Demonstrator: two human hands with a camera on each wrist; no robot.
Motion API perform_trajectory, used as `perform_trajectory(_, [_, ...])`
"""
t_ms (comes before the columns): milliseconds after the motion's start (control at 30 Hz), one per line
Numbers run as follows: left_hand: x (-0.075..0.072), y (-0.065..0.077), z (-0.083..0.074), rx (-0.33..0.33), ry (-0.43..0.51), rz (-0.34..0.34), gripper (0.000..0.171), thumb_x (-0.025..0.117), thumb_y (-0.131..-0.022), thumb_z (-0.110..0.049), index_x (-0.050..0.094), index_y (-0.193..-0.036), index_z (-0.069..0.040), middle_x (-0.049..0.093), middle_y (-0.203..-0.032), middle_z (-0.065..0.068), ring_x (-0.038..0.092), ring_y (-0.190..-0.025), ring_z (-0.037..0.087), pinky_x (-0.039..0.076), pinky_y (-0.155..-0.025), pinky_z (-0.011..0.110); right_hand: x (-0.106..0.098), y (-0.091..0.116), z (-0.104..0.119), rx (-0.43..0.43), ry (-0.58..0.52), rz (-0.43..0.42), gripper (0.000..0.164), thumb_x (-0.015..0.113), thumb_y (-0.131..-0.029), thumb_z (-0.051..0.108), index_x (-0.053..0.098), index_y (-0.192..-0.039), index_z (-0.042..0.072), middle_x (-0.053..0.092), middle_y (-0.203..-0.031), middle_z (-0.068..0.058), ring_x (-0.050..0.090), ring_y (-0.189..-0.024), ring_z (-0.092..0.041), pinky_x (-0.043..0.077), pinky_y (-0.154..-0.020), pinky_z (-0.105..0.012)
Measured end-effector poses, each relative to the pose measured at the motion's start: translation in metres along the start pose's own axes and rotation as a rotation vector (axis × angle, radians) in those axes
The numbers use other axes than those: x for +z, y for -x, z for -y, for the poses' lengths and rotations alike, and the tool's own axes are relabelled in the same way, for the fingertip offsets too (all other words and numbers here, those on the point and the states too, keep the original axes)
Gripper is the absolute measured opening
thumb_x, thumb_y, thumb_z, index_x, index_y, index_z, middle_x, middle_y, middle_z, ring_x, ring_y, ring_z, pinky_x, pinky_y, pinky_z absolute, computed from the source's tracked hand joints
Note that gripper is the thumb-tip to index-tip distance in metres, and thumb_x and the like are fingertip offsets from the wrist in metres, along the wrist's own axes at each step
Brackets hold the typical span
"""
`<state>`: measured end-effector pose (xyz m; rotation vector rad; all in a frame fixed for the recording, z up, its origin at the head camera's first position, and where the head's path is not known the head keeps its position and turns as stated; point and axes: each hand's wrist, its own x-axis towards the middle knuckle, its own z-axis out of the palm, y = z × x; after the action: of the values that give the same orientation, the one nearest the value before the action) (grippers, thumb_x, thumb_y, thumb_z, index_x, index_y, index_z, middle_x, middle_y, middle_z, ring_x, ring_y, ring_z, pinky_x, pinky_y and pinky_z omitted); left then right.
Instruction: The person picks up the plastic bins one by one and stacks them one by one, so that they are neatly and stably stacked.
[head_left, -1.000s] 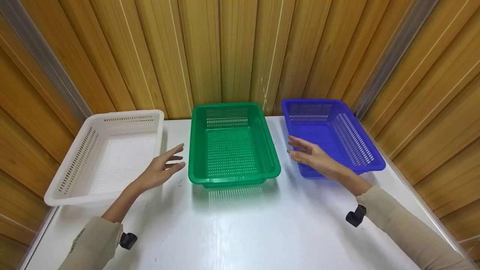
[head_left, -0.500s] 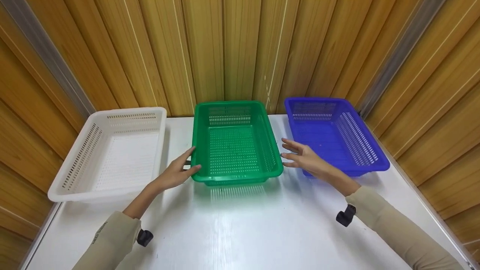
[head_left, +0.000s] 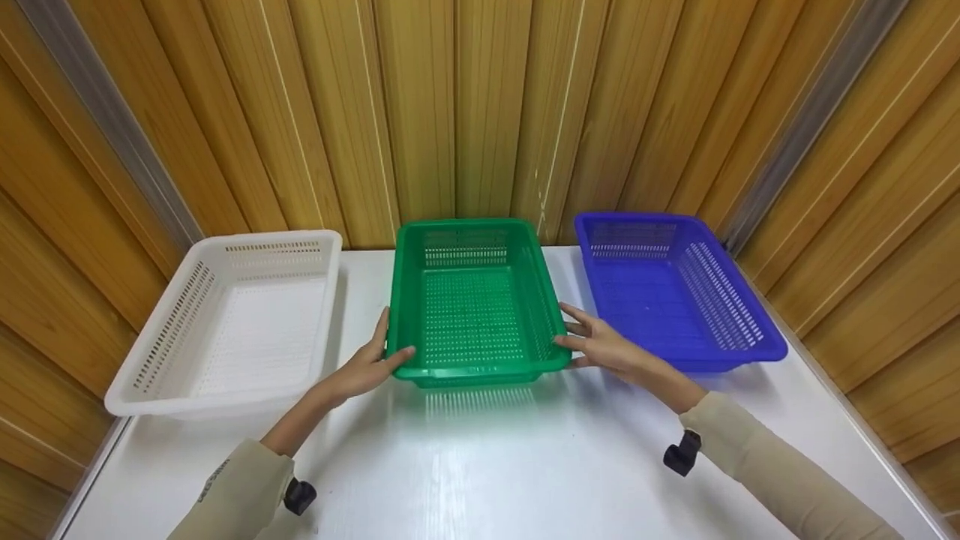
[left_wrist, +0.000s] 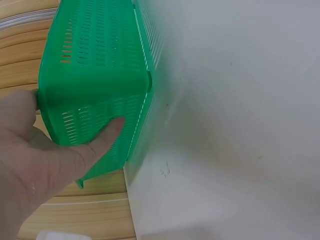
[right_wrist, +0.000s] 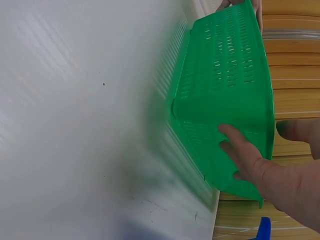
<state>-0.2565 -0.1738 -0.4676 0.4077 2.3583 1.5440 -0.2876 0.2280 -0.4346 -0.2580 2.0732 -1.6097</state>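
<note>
A green slotted plastic basket stands on the white table between two other baskets, with nothing inside it. My left hand holds its near left side, the thumb over the rim. In the left wrist view a finger of that hand lies along the outer wall. On the opposite side my right hand grips the near right rim. The right wrist view shows this hand's fingers against the outer wall and its thumb over the rim.
To the left stands a white basket, to the right a blue basket. Wood-patterned panels rise behind the white table and along both sides.
Both hands have come inward from beside the green basket, the left arriving first, and now hold its two sides. The view has shifted slightly.
</note>
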Motion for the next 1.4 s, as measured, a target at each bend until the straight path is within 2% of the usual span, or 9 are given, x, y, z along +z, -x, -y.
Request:
perform_trajectory(200, [-0.002,0.004,-0.002,-0.071,0.056,0.0,0.085,0.05,-0.107,-0.032,-0.012,-0.164,-0.024,0.022,-0.166,0.026,0.027,-0.153,0.043,0.028,-0.121,0.062,0.005,-0.003,0.0,0.016,-0.001,-0.011,0.084,0.054,-0.105,0.009,-0.004,-0.165,0.012,0.029,-0.162,-0.032,0.063,-0.125,-0.032,0.059,-0.096,-0.041])
perform_trajectory(400, [-0.003,0.008,-0.003,-0.102,0.078,-0.002,0.088,0.052,-0.104,-0.03,-0.012,-0.164,-0.025,0.015,-0.168,0.025,0.022,-0.154,0.044,0.026,-0.121,0.064,0.015,-0.009,-0.004,0.038,-0.065,0.011,0.086,0.054,-0.103,0.006,-0.006,-0.165,0.014,0.038,-0.152,-0.038,0.068,-0.108,-0.021,0.054,-0.103,-0.053])
perform_trajectory(567, [-0.005,0.007,-0.004,-0.113,0.17,0.002,0.088,0.048,-0.102,-0.017,-0.013,-0.164,-0.029,0.013,-0.167,0.023,0.026,-0.149,0.039,0.03,-0.12,0.058,0.018,-0.011,-0.001,0.002,-0.094,0.066,0.083,0.051,-0.102,0.001,-0.002,-0.165,0.01,0.042,-0.147,-0.042,0.069,-0.101,-0.017,0.047,-0.107,-0.062])
perform_trajectory(733, [-0.006,0.007,-0.01,-0.127,0.243,0.001,0.084,0.043,-0.103,-0.014,-0.012,-0.164,-0.031,0.01,-0.167,0.023,0.032,-0.142,0.037,0.035,-0.118,0.055,0.015,-0.007,0.004,-0.042,-0.088,0.098,0.082,0.049,-0.1,-0.001,0.0,-0.165,0.008,0.045,-0.143,-0.042,0.07,-0.097,-0.015,0.052,-0.103,-0.057])
perform_trajectory(833, [-0.007,0.009,-0.013,-0.133,0.259,0.01,0.083,0.042,-0.103,-0.014,-0.011,-0.164,-0.033,0.009,-0.168,0.021,0.035,-0.142,0.037,0.036,-0.118,0.057,0.013,-0.003,0.007,-0.054,-0.085,0.099,0.082,0.05,-0.1,-0.001,0.001,-0.165,0.007,0.048,-0.141,-0.041,0.071,-0.097,-0.015,0.057,-0.098,-0.05])
perform_trajectory(1000, [-0.008,0.013,-0.017,-0.149,0.264,0.009,0.088,0.045,-0.1,-0.014,-0.011,-0.163,-0.038,0.006,-0.17,0.018,0.031,-0.146,0.037,0.035,-0.12,0.057,0.013,0.004,0.01,-0.064,-0.086,0.088,0.083,0.052,-0.1,0.002,0.001,-0.165,0.009,0.048,-0.143,-0.04,0.071,-0.099,-0.014,0.058,-0.097,-0.049])
perform_trajectory(1167, [-0.011,0.019,-0.026,-0.147,0.268,0.002,0.093,0.049,-0.098,-0.015,-0.013,-0.162,-0.041,0.001,-0.171,0.015,0.025,-0.15,0.035,0.035,-0.12,0.056,0.011,0.011,0.016,-0.054,-0.063,0.042,0.085,0.057,-0.1,0.008,0.002,-0.166,0.013,0.044,-0.151,-0.036,0.07,-0.102,-0.013,0.055,-0.103,-0.051])
perform_trajectory(1267, [-0.015,0.022,-0.032,-0.12,0.266,-0.016,0.092,0.051,-0.098,-0.015,-0.011,-0.162,-0.04,0.005,-0.171,0.018,0.028,-0.148,0.037,0.04,-0.118,0.053,0.011,0.016,0.02,-0.057,-0.044,0.012,0.087,0.06,-0.1,0.014,0.004,-0.166,0.017,0.037,-0.158,-0.03,0.067,-0.113,-0.017,0.054,-0.104,-0.051])
perform_trajectory(1400, [-0.022,0.026,-0.039,-0.079,0.268,-0.07,0.091,0.055,-0.098,-0.013,-0.002,-0.164,-0.04,0.019,-0.167,0.019,0.035,-0.144,0.038,0.051,-0.107,0.041,0.015,0.02,0.028,-0.069,-0.069,0.005,0.089,0.062,-0.1,0.016,0.003,-0.166,0.023,0.027,-0.165,-0.023,0.059,-0.126,-0.027,0.055,-0.102,-0.052])
